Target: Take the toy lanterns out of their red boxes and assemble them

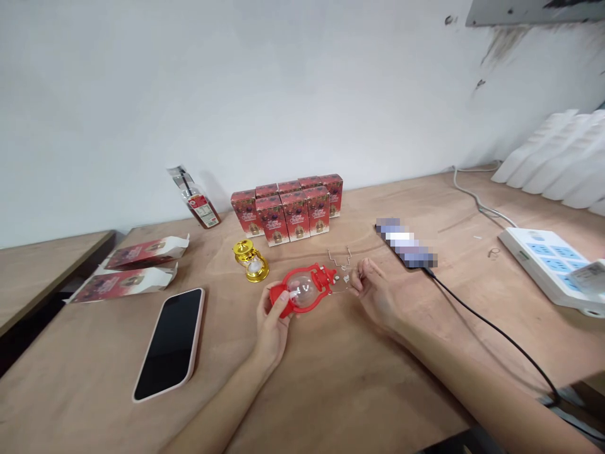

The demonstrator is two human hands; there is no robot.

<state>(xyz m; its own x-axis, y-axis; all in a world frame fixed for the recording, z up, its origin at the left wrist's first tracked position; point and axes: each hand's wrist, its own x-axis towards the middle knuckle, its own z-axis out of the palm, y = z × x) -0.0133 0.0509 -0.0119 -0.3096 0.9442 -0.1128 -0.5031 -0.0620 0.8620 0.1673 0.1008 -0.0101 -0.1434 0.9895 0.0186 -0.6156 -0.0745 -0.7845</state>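
My left hand [274, 318] is wrapped round the red base of a small lantern [305, 291] with a clear globe. The lantern lies tilted above the table, its red cap pointing right. Close to that cap, my right hand [371, 287] has its fingers pinched together. A thin wire handle [339, 291] runs from the lantern's cap side to those fingertips; its end in the fingers is hidden. Just beyond lie bent metal wires [340, 257] and tiny pale pieces. A gold lantern [251, 261] stands upright behind my left hand.
Several red printed boxes [295, 217] stand grouped near the wall. Opened flat boxes [127, 282] and a bottle [202, 208] are at left. A dark-screened phone [171, 343] lies front left, a cabled phone [405, 244] right. A power strip [551, 265] and white foam-like sheets [558, 157] sit far right.
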